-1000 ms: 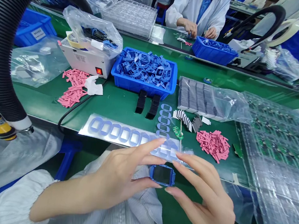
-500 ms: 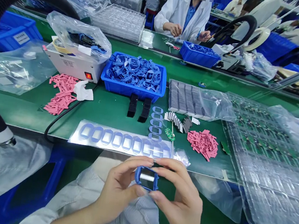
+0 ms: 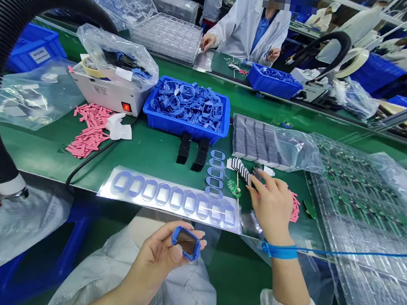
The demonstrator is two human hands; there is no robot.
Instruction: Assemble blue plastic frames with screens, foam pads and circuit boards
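Fingertips of your left hand (image 3: pixel 150 261) pinch a blue rubber frame (image 3: pixel 176 235) by its edges, the thumb on one side and the fingers on the other, and you hold it just below the bench edge with its dark pane (image 3: pixel 186 242) tilted up. Fingers of your right hand (image 3: pixel 272 190) are spread and lightly curled, their tips at a small stack of dark grey strips (image 3: pixel 257 172); whether they touch it or hold anything, you cannot tell from this view. Just left of that hand lie a green circuit board (image 3: pixel 233 188) and a column of loose blue rings (image 3: pixel 216 172), and a clear sheet of blue gaskets (image 3: pixel 170 198) runs along the edge of the green bench (image 3: pixel 139 151). A blue strap (image 3: pixel 279 251) circles your right wrist. Farther out stand a blue crate of frames (image 3: pixel 184 129) and a plastic tray of green boards (image 3: pixel 364 195).
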